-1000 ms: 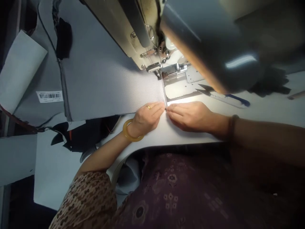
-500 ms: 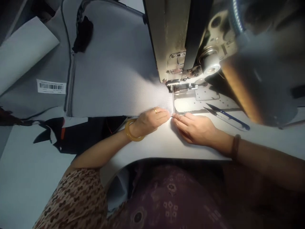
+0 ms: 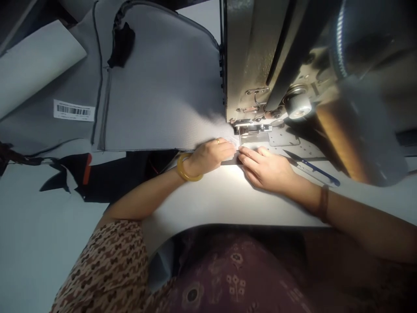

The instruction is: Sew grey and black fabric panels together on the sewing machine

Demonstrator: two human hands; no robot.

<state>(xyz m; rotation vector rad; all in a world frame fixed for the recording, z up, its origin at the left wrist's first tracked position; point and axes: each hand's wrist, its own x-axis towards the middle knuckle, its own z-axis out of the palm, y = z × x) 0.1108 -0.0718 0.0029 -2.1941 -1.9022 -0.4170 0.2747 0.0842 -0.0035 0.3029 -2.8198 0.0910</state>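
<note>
A large grey fabric piece (image 3: 163, 87) lies flat, its right edge running under the presser foot (image 3: 243, 126) of a sewing machine (image 3: 244, 56). My left hand (image 3: 211, 156), with a ring and a yellow bangle, is closed on the fabric's lower right corner. Just right of it, my right hand (image 3: 263, 167) pinches the same corner edge with its fingertips. The two hands nearly touch, just below the presser foot. Thread snips (image 3: 314, 168) with a blue handle lie right of my right hand.
A barcode label (image 3: 74, 111) sits on grey fabric at the left, near a rolled white sheet (image 3: 39, 61). Black fabric scraps (image 3: 107, 176) with an orange strip lie below. The white table (image 3: 202, 200) has a curved front edge. A lamp-lit machine part stands at the right.
The fabric's lower edge and both hands have moved up, closer to the presser foot. The whole view has also shifted, with the machine now further right.
</note>
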